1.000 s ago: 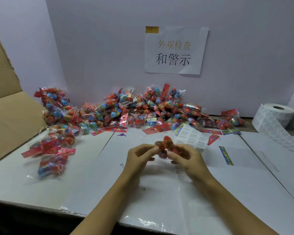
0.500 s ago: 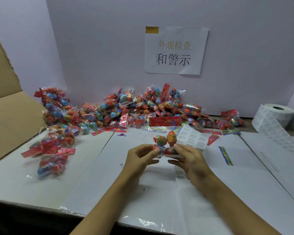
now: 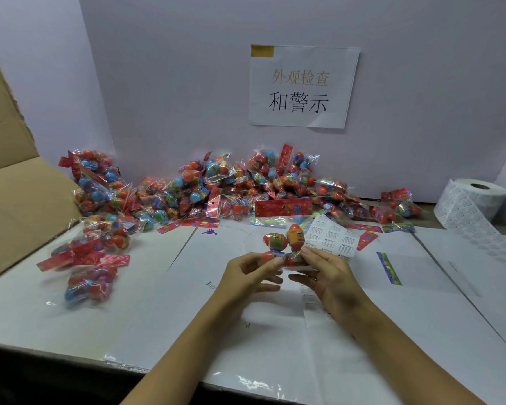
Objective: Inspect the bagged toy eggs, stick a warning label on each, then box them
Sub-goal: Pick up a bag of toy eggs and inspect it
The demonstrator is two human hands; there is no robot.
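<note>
A clear bag of orange toy eggs (image 3: 285, 239) with a red header card stands upright above the table's middle. My left hand (image 3: 247, 273) pinches its lower left corner and my right hand (image 3: 324, 271) pinches its lower right. Just behind my right hand lies a white sheet of warning labels (image 3: 332, 239). A long heap of bagged eggs (image 3: 225, 190) runs along the back wall. Three more bags (image 3: 91, 264) lie at the left. A brown cardboard box (image 3: 15, 200) stands open at the far left.
A roll of white labels (image 3: 471, 203) sits at the back right. A paper sign (image 3: 303, 86) hangs on the wall. White sheets (image 3: 158, 302) cover the table, whose front edge runs along the bottom. A loose header strip (image 3: 389, 268) lies to the right.
The bag was bunched low between both hands a second ago; it now stands unfolded and upright with its red header showing. Both hands have stayed in place.
</note>
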